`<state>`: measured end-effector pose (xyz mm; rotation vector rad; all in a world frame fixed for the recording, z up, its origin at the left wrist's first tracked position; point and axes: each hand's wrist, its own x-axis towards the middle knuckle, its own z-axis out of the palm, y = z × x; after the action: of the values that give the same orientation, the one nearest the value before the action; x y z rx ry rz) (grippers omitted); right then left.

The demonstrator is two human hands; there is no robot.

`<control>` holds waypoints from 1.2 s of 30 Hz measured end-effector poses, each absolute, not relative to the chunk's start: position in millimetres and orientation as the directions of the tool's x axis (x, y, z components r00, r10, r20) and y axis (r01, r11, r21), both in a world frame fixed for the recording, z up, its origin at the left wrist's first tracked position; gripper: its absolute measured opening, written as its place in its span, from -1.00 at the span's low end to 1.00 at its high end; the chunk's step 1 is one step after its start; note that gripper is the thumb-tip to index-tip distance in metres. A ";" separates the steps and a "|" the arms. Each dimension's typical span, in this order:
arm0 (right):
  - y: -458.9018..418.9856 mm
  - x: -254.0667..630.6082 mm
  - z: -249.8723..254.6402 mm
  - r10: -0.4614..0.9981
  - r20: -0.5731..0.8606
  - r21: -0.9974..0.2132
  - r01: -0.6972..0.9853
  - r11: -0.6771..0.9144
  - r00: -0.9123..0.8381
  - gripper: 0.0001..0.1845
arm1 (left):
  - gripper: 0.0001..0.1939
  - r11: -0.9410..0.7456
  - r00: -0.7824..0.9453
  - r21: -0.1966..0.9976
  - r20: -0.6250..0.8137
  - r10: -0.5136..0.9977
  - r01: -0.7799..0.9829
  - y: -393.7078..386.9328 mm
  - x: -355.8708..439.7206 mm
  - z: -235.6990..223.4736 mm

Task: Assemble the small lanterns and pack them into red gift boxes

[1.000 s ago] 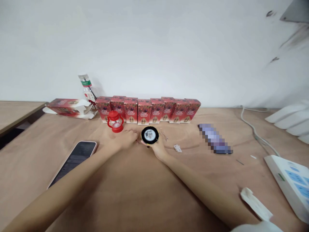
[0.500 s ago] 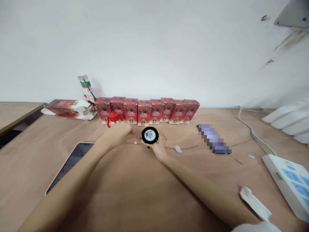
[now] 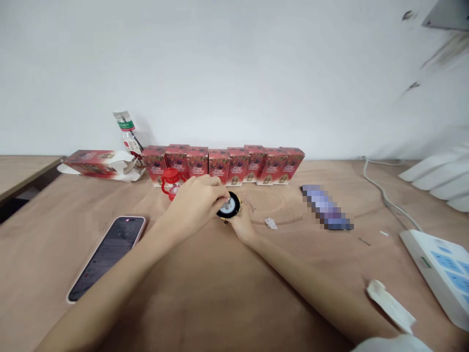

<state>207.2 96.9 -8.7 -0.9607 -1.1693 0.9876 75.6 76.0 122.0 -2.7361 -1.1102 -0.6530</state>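
My right hand (image 3: 242,224) grips a round black piece with a thin gold edge and a white, picture-bearing face (image 3: 227,207); its fingers are largely hidden beneath and behind it. Over the left part of that face, my left hand (image 3: 201,198) has its fingertips pinched together, and whatever may be between them is too small to make out. Just left of the hand stands a small red-capped lantern (image 3: 172,183) with a clear body and a red handle on its side.
Printed red boxes (image 3: 219,164) stand in a row by the wall. An opened red box (image 3: 97,164) lies left, near a clear packet (image 3: 128,132). Phones lie left (image 3: 106,256) and right (image 3: 324,208). A power strip (image 3: 436,274), a cable (image 3: 381,190) and paper scraps (image 3: 271,223) are at the right.
My left hand has moved right from beside the red lantern to the round piece's face. The right hand still holds the piece in about the same place.
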 end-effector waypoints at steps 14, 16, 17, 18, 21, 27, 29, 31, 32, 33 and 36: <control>97.0 208.4 -8.0 0.960 0.250 -0.954 -0.138 0.266 0.122 -0.58 | -0.85 -0.705 0.633 0.034 0.410 0.656 0.709 77.8 73.8 119.6; 96.8 208.8 -8.5 0.962 0.254 -0.954 -0.134 0.266 0.102 -0.58 | -0.88 -0.705 0.628 0.051 0.413 0.660 0.707 77.9 73.9 119.7; 96.7 208.9 -8.7 0.961 0.259 -0.954 -0.131 0.270 0.092 -0.58 | -0.90 -0.703 0.622 0.070 0.411 0.667 0.708 78.0 73.5 120.6; 96.7 209.0 -9.0 0.960 0.266 -0.953 -0.127 0.275 0.088 -0.57 | -0.93 -0.701 0.614 0.099 0.407 0.677 0.707 78.1 72.8 122.0; 97.2 208.4 -10.1 0.957 0.271 -0.953 -0.111 0.282 0.102 -0.53 | -0.91 -0.670 0.552 0.238 0.410 0.726 0.704 79.8 67.5 128.8; 101.1 206.3 -15.5 0.956 0.254 -0.954 -0.124 0.273 0.150 -0.51 | -0.85 -0.515 0.469 0.197 0.237 0.851 0.834 91.8 52.8 127.4; 101.9 206.2 -17.1 0.951 0.269 -0.949 -0.127 0.289 0.156 -0.53 | -0.83 -0.487 0.487 0.052 0.010 0.873 0.872 96.0 53.2 116.6; 102.0 206.4 -18.0 0.948 0.278 -0.946 -0.127 0.298 0.158 -0.54 | -0.87 -0.480 0.474 -0.019 -0.124 0.872 0.877 100.1 56.6 102.4; 101.9 206.6 -18.0 0.948 0.278 -0.946 -0.125 0.298 0.156 -0.55 | -0.89 -0.482 0.475 -0.013 -0.149 0.867 0.876 102.4 58.8 94.9; 101.7 206.7 -17.9 0.949 0.276 -0.947 -0.124 0.296 0.153 -0.55 | -0.92 -0.480 0.474 0.007 -0.163 0.865 0.877 104.9 60.8 87.8; 101.2 207.0 -17.1 0.951 0.273 -0.950 -0.115 0.290 0.146 -0.54 | -0.95 -0.470 0.474 0.065 -0.165 0.865 0.880 112.8 63.9 70.8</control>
<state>207.0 101.2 -17.1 -0.9610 -1.1407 0.9686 63.9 112.8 70.8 -2.8149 -1.6786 0.1788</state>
